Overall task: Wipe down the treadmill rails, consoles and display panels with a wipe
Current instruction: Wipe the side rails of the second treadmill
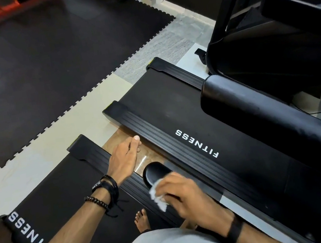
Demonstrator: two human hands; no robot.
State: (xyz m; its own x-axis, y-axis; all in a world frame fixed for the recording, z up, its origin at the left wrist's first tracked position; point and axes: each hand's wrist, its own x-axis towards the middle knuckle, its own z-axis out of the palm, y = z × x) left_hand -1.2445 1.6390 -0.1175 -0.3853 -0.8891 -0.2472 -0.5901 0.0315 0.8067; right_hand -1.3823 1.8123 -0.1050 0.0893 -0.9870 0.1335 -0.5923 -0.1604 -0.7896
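I stand on a black treadmill and look down over its right handrail (pixel 156 173), a padded black bar with a rounded end. My right hand (pixel 191 198) grips this rail close to its end, with a crumpled white wipe (pixel 157 196) pressed between palm and rail. My left hand (pixel 124 159) hangs in the air above the gap between the two treadmills, fingers loosely together and holding nothing. The left handrail (pixel 23 235), printed FITNESS, shows at the lower left.
A second treadmill with its deck (pixel 175 114) and thick black handrail (pixel 278 118) lies to the right. Black rubber floor mats (pixel 40 67) cover the floor ahead. A red equipment frame (pixel 9 8) stands far back. My bare foot (pixel 142 219) rests on the belt.
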